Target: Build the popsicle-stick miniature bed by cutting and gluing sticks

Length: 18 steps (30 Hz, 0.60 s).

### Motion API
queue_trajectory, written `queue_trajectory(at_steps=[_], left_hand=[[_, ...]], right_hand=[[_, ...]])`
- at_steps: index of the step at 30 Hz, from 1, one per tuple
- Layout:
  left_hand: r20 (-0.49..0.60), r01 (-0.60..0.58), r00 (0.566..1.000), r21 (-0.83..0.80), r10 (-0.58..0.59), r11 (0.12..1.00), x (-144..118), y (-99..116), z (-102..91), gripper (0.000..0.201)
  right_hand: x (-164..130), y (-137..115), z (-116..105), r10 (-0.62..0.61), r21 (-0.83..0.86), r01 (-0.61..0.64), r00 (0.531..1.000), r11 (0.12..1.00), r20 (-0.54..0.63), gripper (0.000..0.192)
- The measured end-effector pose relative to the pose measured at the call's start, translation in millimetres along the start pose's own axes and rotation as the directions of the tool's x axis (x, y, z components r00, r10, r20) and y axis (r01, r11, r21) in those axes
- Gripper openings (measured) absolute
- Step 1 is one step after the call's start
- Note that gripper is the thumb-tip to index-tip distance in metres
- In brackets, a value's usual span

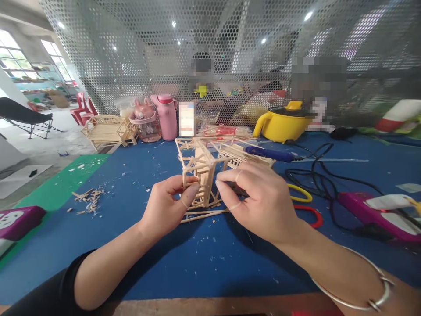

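my left hand (164,204) and right hand (259,204) both pinch the stick tower (200,175) standing on the blue mat (210,259) (thin glued joints, i judge), so squeezing harder could snap a brace or tip it.

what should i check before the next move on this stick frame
1. Left hand pinches the stick frame: ok.
2. Right hand fingertips touch the frame: ok.
3. Frame upright on the blue mat: ok.
4. Loose sticks lie under the frame, close to both hands: not ok.
5. Black cable and blue tool are apart from the hands: ok.
6. Joints set firm: cannot tell.
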<state>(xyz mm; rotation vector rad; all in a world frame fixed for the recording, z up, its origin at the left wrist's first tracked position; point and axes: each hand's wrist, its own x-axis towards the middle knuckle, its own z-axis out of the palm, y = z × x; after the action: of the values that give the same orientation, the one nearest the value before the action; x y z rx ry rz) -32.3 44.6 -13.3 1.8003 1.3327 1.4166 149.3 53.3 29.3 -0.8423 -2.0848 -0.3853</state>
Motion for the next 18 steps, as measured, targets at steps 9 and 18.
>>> queue_trajectory(at_steps=[9,18], left_hand=[[0.051,0.056,0.998,-0.155,-0.048,0.986,-1.6,-2.9,1.3,0.032],[0.067,0.122,0.991,-0.142,-0.113,0.982,-2.3,-5.0,-4.9,0.035]], right_hand=[[-12.2,3.6,18.2,0.097,0.174,-0.107,0.993,0.979,0.066,0.013],[-20.2,-1.1,23.3,0.106,0.279,-0.107,0.994,0.954,0.020,0.008]])
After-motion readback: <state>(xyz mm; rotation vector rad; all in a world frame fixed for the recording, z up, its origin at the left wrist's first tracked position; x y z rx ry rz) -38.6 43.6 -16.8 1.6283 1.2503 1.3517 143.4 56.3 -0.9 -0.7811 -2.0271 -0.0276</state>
